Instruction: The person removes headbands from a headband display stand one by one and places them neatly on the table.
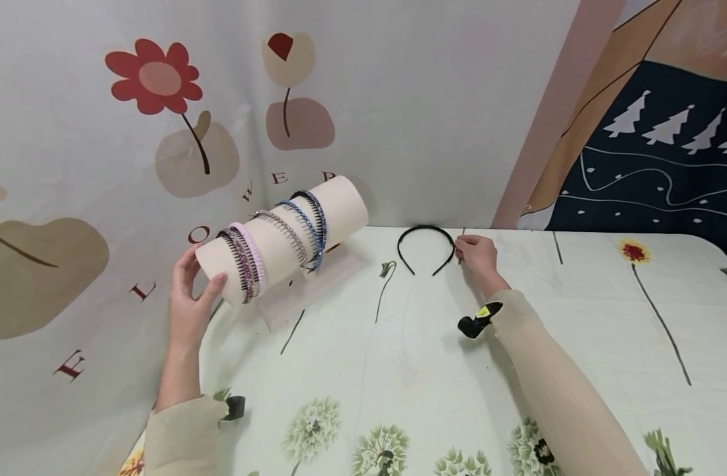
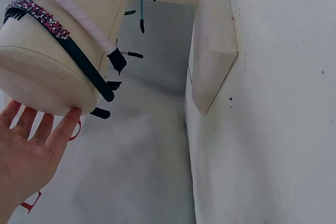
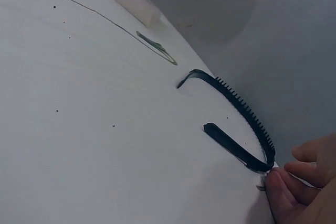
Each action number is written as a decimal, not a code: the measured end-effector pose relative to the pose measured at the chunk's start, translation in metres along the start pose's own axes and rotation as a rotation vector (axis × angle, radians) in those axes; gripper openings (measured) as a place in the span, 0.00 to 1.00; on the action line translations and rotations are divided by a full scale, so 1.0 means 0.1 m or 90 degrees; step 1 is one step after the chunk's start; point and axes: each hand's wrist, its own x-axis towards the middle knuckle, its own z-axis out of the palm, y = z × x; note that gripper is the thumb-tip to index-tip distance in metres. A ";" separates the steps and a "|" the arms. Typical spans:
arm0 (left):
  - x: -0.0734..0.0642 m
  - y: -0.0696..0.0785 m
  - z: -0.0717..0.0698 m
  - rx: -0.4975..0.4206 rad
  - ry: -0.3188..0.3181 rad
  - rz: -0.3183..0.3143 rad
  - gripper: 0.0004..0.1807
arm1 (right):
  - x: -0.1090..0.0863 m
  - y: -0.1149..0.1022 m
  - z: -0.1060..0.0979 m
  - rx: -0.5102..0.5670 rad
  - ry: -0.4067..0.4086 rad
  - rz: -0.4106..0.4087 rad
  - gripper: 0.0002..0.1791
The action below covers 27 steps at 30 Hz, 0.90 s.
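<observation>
My left hand grips the near end of a cream cylindrical headband stand, thumb at the front and fingers behind. In the left wrist view, the fingertips of that hand meet the underside of the roll's end. Several headbands ring the roll: a lilac one, a beaded dark one, a greyish one and blue ones. At the right, my right hand pinches the side of a black toothed headband that lies over the white cloth. Fingertips hold its curve in the right wrist view.
The stand's pale flat base rests on the flower-printed tablecloth. A printed curtain hangs right behind the table's back edge. A dark, tree-patterned cloth hangs at the right.
</observation>
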 end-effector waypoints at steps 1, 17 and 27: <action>0.00 0.00 0.00 0.002 0.000 -0.001 0.36 | 0.00 0.00 0.00 0.002 -0.002 0.002 0.21; 0.01 -0.02 0.01 -0.036 0.004 0.013 0.36 | 0.00 0.02 -0.05 0.039 -0.012 0.001 0.21; 0.01 -0.02 0.01 -0.029 0.003 0.010 0.36 | -0.02 0.01 -0.06 0.044 -0.015 -0.009 0.21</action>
